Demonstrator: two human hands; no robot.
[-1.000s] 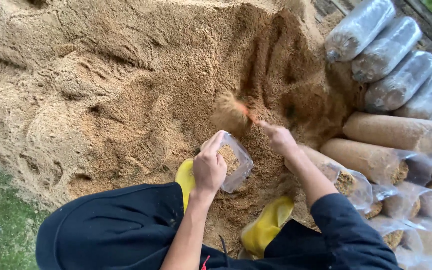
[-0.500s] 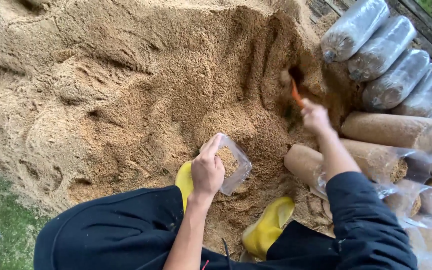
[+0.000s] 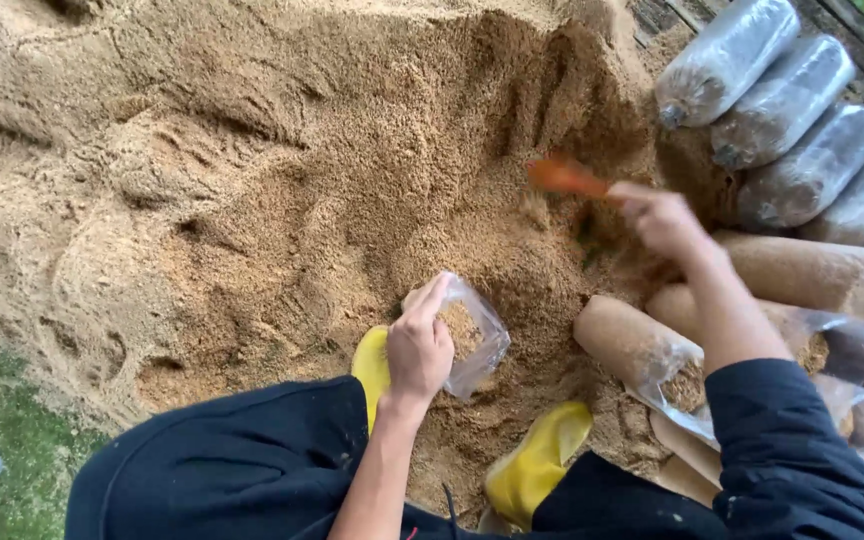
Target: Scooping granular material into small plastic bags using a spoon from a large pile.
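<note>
Head view: grainy sawdust heap [image 3: 282, 170], crinkled clear bag [image 3: 472, 335].

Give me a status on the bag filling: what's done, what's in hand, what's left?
Done: packed cylinder bags lie stacked at right, with more behind. In hand: the left hand holds a clear plastic bag open, only partly filled with sawdust; the right hand grips an orange scoop over the sawdust pile. Left: this bag needs much more fill, and the pile is large.
</note>
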